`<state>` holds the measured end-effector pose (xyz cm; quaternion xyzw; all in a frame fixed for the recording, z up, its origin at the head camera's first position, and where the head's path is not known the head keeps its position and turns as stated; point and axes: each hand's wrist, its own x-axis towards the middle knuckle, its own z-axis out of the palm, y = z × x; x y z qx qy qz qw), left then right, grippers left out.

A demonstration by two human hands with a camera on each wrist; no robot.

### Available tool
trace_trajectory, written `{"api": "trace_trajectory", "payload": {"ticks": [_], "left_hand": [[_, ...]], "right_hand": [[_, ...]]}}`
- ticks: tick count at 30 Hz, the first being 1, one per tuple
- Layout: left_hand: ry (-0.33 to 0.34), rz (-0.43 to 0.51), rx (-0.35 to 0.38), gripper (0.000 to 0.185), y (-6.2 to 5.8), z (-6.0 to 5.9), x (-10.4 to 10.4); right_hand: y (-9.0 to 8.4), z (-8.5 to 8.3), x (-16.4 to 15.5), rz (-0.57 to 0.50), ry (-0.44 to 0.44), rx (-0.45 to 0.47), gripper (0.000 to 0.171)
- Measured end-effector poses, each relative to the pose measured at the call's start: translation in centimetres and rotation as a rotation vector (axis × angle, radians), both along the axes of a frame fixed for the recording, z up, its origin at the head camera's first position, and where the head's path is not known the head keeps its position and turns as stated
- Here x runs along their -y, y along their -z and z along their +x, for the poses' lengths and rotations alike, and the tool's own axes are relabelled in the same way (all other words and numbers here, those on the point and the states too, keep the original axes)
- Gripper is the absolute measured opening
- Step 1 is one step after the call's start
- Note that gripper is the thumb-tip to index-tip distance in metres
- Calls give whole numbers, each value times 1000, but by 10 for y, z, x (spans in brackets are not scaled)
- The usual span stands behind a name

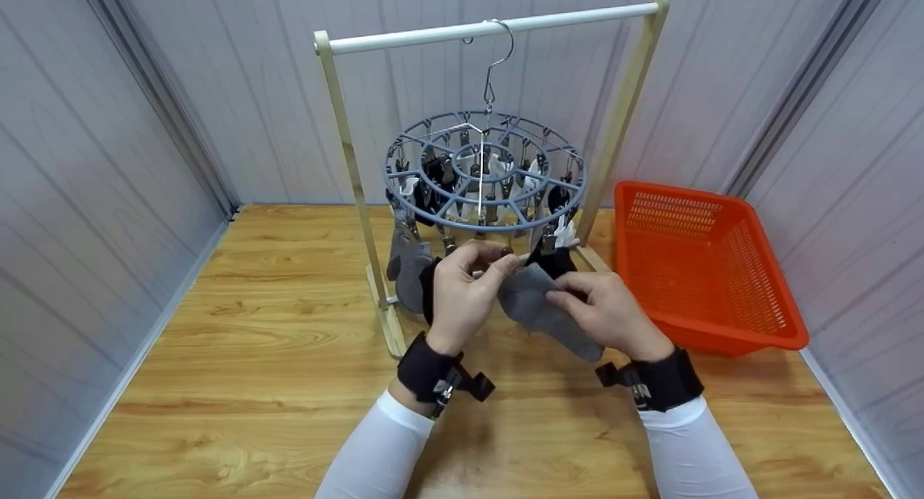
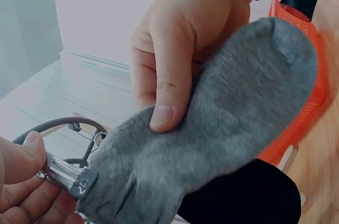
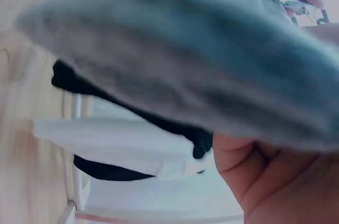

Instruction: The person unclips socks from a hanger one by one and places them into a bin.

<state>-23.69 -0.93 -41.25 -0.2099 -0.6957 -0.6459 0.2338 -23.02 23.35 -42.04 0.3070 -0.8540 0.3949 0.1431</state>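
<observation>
A grey sock [image 1: 538,307] stretches between the two hands, below the front rim of a round blue-grey drying hanger [image 1: 462,216]. My left hand [image 1: 462,293] pinches a metal clip [image 2: 69,173] of the hanger between thumb and fingers. The clip's end sits at the sock's cuff in the left wrist view. With thumb and fingers, my right hand [image 1: 610,315] grips the middle of the sock, whose toe points down toward the table. In the right wrist view the sock covers much of the right hand's fingers.
The hanger hangs by its hook [image 1: 502,58] from a white rail [image 1: 577,19] on a wooden stand. Other socks hang around it, including a grey one [image 1: 413,275] and a black one [image 1: 554,261]. An orange basket [image 1: 779,289] stands to the right on the wooden table.
</observation>
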Motion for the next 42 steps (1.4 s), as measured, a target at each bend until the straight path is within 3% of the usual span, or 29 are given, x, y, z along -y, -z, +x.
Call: {"api": "trace_trajectory", "payload": {"ticks": [6, 12, 19, 23, 26, 31, 34, 38, 42], "left_hand": [[-1, 16, -6, 14, 1, 0, -1], [-5, 24, -5, 11, 2, 0, -2], [-35, -6, 16, 15, 1, 2, -1], [-66, -72, 4, 23, -1, 4, 0], [-118, -171, -58, 34, -4, 7, 2], [-305, -405, -208, 54, -8, 14, 3], [-398, -516, -257, 57, -13, 20, 5], [-475, -592, -311, 50, -21, 26, 9], [-503, -589, -362, 42, -29, 31, 17]], "right_hand": [[-6, 0, -15, -63, 39, 0, 7], [-14, 2, -34, -127, 145, -33, 10], [-22, 6, -48, -219, 299, 18, 10], [-25, 6, -57, -268, 344, 34, 13], [-26, 6, -63, -293, 380, 25, 16], [-25, 5, -74, -318, 474, 12, 19], [-23, 4, -81, -312, 538, 17, 22], [-22, 2, -92, -292, 617, 58, 31], [-21, 0, -101, -278, 689, 106, 42]]}}
